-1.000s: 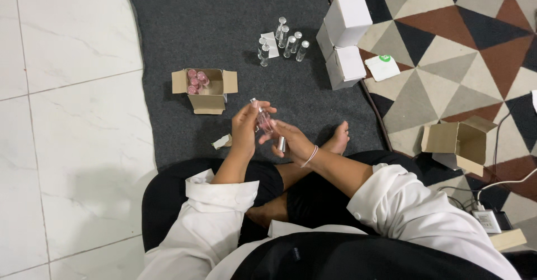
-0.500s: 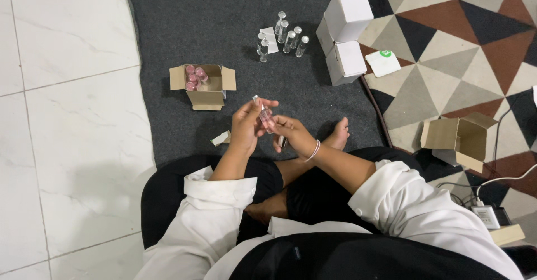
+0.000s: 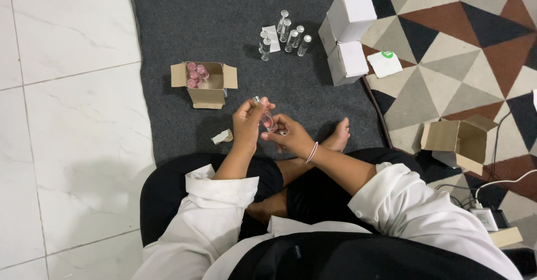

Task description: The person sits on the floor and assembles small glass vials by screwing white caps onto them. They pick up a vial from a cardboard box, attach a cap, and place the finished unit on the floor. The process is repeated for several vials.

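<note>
Here both hands grip one small pink vial (image 3: 266, 118) above the dark grey mat's (image 3: 224, 22) near edge: left hand (image 3: 248, 121) closed round its upper part, right hand (image 3: 291, 137) pinching the lower end.

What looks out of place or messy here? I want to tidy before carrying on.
A torn cardboard scrap lies loose on the grey mat beside the left hand. An open brown box lies tipped on the patterned rug.
</note>
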